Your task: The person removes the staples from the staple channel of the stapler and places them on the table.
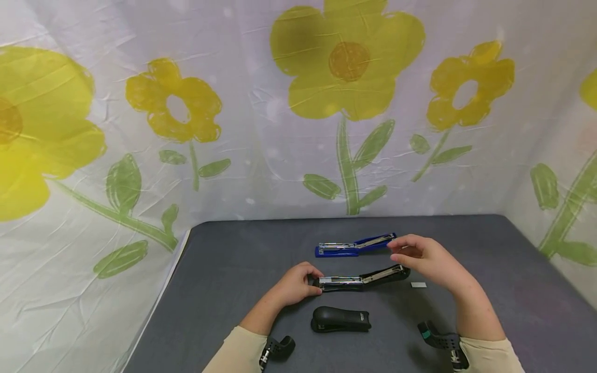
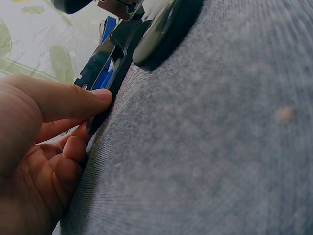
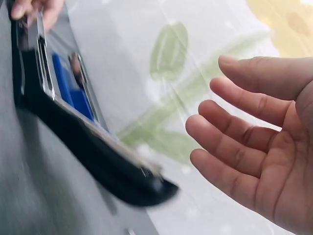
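An opened black stapler (image 1: pixel 342 283) lies across the table, its metal magazine showing and its top arm swung out to the right. At its left end my left hand (image 1: pixel 295 284) pinches the base between thumb and fingers; the left wrist view shows the thumb (image 2: pixel 100 96) on the base's edge. My right hand (image 1: pixel 431 260) hovers just above the raised right end, fingers loosely bent. In the right wrist view a gap separates those fingers (image 3: pixel 234 147) from the black top arm (image 3: pixel 102 159), and they hold nothing.
Behind lies an opened blue stapler (image 1: pixel 337 254). A closed black stapler (image 1: pixel 341 319) is nearer the front. A small whitish strip (image 1: pixel 418 285), perhaps staples, sits right of the opened black stapler. A flower-print curtain (image 1: pixel 252 129) hangs behind the grey table (image 1: pixel 233 248).
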`<action>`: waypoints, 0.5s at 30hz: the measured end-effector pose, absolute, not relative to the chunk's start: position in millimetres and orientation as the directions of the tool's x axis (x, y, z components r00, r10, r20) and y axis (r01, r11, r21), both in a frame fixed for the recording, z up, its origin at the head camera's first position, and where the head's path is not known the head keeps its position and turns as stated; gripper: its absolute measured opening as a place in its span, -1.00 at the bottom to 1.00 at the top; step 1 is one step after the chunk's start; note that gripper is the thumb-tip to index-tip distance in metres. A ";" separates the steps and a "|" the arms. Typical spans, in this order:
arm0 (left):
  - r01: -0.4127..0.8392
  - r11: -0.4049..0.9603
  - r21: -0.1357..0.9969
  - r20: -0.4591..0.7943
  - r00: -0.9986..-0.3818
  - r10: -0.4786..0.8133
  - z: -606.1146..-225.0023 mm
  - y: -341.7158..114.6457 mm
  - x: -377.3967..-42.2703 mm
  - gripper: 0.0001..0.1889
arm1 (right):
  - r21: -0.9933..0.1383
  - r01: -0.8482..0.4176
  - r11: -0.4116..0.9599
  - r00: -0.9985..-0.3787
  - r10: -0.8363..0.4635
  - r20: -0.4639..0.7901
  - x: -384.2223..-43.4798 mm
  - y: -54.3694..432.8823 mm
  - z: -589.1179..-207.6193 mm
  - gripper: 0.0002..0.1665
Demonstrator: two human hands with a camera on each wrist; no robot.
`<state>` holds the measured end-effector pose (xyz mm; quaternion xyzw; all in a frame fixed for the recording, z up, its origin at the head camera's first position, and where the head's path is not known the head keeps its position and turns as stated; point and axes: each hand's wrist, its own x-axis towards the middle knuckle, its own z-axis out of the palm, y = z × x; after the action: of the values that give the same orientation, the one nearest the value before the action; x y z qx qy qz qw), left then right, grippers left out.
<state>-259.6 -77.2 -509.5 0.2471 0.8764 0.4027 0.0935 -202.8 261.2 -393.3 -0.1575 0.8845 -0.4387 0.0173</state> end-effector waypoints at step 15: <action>0.377 0.554 0.742 0.052 -0.856 0.514 -508.0 -71.4 -255.9 -0.70 | -0.836 -0.302 0.458 -0.888 -0.455 0.072 -223.2 207.4 -402.1 -0.60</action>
<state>-255.9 -71.4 -508.0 0.2540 0.8773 0.3981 0.0859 -223.2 207.4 -402.1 -0.2225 0.8498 -0.4709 0.0811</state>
